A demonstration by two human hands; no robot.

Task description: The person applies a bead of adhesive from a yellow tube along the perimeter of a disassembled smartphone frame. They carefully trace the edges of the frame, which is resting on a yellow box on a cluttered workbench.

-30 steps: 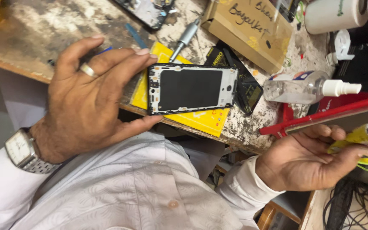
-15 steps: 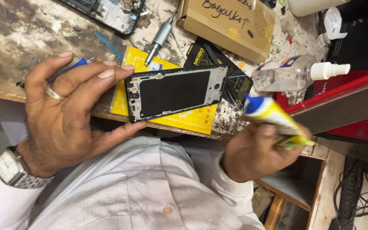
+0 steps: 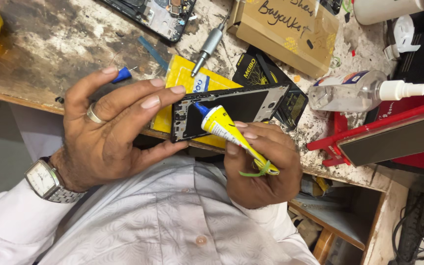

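Note:
My left hand (image 3: 106,130), with a ring and a wristwatch, grips a black phone frame (image 3: 244,105) by its left end, holding it level over the bench edge. My right hand (image 3: 261,167) holds a yellow and white glue tube (image 3: 226,130) with a blue nozzle. The nozzle tip touches the frame's inner left part. A yellow packet (image 3: 185,73) lies on the bench under the frame.
On the stained wooden bench (image 3: 50,49) lie a metal screwdriver (image 3: 207,46), a cardboard box (image 3: 285,34), a black pouch (image 3: 251,68), a clear spray bottle (image 3: 359,91), another opened phone (image 3: 158,14) and a blue-tipped tool (image 3: 122,74). A red stand (image 3: 379,130) sits right.
My right hand came in from the right with the glue tube and set its nozzle on the phone frame. My left hand kept holding the frame.

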